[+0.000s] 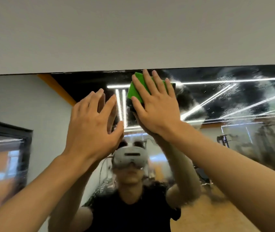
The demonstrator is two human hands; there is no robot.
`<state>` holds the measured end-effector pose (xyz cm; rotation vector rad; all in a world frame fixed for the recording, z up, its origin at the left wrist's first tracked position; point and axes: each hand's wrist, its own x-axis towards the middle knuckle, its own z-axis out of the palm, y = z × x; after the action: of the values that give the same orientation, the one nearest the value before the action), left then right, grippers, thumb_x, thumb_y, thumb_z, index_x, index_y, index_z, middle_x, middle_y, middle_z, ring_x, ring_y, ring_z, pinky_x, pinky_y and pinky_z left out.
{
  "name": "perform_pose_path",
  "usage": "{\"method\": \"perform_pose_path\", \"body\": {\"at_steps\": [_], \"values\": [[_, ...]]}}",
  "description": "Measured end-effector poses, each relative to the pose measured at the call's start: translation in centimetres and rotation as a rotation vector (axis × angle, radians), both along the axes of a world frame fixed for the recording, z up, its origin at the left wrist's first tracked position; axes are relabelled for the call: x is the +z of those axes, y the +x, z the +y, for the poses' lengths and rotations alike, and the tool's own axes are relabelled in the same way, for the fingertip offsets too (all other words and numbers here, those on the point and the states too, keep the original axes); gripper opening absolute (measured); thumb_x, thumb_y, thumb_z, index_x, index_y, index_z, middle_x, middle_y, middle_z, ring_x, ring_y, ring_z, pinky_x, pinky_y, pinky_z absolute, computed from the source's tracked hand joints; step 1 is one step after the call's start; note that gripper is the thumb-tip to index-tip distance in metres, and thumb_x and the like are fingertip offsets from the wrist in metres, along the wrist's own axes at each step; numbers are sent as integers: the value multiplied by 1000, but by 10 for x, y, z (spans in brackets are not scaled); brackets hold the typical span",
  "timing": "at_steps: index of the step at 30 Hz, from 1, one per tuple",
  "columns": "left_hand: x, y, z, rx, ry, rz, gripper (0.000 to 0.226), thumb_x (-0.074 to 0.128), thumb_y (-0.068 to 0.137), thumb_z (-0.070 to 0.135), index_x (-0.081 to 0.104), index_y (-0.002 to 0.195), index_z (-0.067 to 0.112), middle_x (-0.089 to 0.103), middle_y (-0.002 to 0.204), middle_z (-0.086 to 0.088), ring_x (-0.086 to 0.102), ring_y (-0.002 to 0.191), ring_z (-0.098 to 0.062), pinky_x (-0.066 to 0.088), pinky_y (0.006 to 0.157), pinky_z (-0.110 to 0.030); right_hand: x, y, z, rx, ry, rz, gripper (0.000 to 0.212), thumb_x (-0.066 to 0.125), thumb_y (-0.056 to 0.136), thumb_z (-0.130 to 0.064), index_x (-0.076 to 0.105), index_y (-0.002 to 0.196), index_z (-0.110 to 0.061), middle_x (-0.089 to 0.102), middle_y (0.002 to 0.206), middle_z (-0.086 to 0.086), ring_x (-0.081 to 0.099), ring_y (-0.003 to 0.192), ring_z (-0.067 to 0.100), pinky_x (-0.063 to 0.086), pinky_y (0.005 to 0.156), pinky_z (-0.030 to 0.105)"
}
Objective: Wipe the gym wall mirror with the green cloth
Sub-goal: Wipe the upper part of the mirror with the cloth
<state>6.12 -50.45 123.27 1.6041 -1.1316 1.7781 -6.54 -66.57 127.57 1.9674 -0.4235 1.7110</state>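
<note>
While the right hand (pixel 151 106) presses the green cloth (pixel 134 91) flat-fingered just under the mirror (pixel 234 101) top edge, the left hand (pixel 91 121) rests open and empty beside it.

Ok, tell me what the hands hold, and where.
Right hand presses the green cloth flat on the mirror, palm over its middle; left hand holds nothing.

No legible text, label, brand, number or sign anywhere in view.
</note>
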Motion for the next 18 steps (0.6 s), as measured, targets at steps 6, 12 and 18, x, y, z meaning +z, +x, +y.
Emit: {"method": "perform_pose_path", "body": {"at_steps": [6, 12, 18], "values": [[-11, 0, -21, 83, -33, 54, 80, 30, 99, 66, 30, 167, 25, 23, 173, -16, 15, 162, -35, 10, 131, -54, 2, -3, -10, 44, -69, 54, 66, 16, 108, -57, 4, 168, -33, -2, 176, 2, -8, 162, 24, -6, 130, 52], [-13, 0, -26, 135, -56, 43, 77, 30, 100, 64, 29, 167, 24, 24, 172, -17, 18, 160, -36, 13, 129, -56, -2, -61, -73, -7, -109, 78, 66, 12, 105, -59, 8, 168, -36, 5, 176, 0, -2, 162, 22, -1, 131, 50], [-14, -2, -30, 166, -63, 31, 76, 30, 102, 60, 28, 167, 20, 24, 171, -19, 17, 160, -39, 13, 128, -58, 2, -124, -134, -18, 122, -65, 70, 11, 103, -61, 9, 168, -35, 4, 176, 1, -2, 162, 21, 1, 130, 52]]}}
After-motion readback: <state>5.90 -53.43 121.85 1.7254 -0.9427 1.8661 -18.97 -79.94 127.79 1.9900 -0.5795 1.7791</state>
